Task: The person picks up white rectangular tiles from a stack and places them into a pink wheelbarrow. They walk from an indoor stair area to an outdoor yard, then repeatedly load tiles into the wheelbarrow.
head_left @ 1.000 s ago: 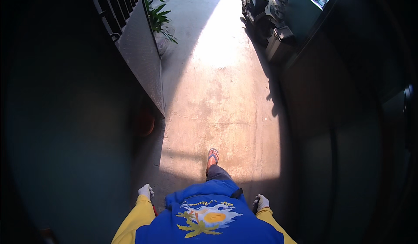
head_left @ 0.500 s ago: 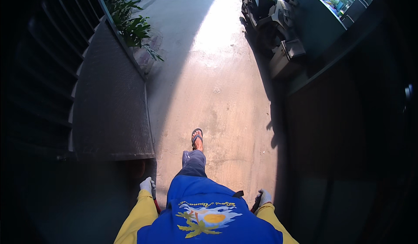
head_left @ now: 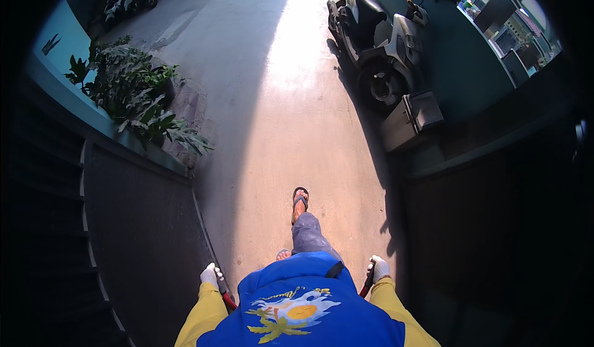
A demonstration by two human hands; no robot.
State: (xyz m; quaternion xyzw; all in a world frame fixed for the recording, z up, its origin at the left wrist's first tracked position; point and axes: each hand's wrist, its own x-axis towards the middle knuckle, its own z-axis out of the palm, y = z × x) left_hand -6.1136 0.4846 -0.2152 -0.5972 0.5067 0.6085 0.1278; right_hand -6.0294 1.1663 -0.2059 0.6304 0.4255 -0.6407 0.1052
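Note:
At my left side, my left hand [head_left: 211, 275], in a whitish glove, is closed around a red handle with a black grip [head_left: 229, 301]. My right hand [head_left: 380, 268], gloved the same way, is closed on a matching handle [head_left: 369, 279] at my right side. Both handles run back beside my body, and whatever they belong to is hidden behind me. Yellow sleeves cover my forearms. One foot in a dark flip-flop [head_left: 301, 198] is forward on the concrete, and the toes of the other show just behind it.
A concrete path [head_left: 297, 143] leads ahead, part sunlit. Dark gate panels [head_left: 142, 223] stand close on my left, with leafy plants [head_left: 133, 93] beyond. Along the right wall are a grey box [head_left: 408, 121] and a parked scooter [head_left: 383, 43]. More motorbikes [head_left: 139, 0] stand far left.
I have moved forward along the path, so the plants, box and scooter are nearer. Both hands keep hold of the handles, and the other foot shows now.

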